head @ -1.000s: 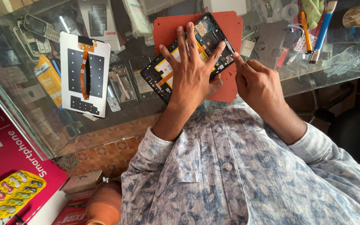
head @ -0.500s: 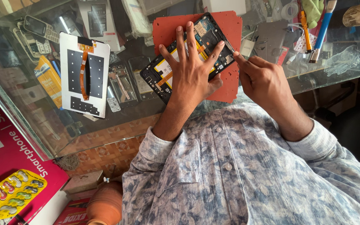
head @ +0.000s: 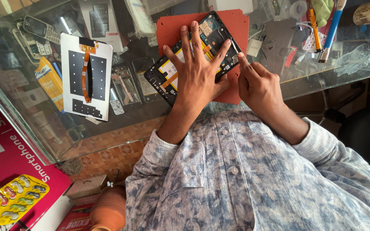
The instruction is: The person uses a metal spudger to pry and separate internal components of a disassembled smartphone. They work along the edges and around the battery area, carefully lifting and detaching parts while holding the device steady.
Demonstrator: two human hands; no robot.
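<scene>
Nearest to me, low on the left, a yellow blister pack (head: 11, 205) lies on a pink box, and a clay pot (head: 108, 211) sits just below the person's patterned sleeve. Both are well apart from the work.

Past the near edge of the glass counter (head: 356, 60) come the 2 hands, side by side but not touching. The left hand (head: 198, 75) lies flat with fingers spread wide, pressing down on the opened tablet (head: 213, 31) and pinning it. The right hand (head: 258, 83) is just to its right, fingers pinched shut on a thin tool (head: 235, 46) whose tip meets the tablet's right edge, close to the left thumb.

The tablet lies askew on a red mat (head: 172, 30), back off and insides showing. As I read it, the step in hand is picking at something small along that right edge. Any further work there calls for a light, steady tip and the left hand holding firm, because the thumb and the bare circuit parts sit right beside the point.

Room to move is mixed. The mat's near right corner reaches the counter's near edge, so the right wrist hangs out over open air. On the left, a white panel (head: 86, 77) with an orange ribbon lies apart from the tablet, leaving a clear strip between.

Farther right is crowded: an orange screwdriver (head: 314, 30), a blue one (head: 332, 30) and loose parts. A wide sweep that way could knock them.
</scene>
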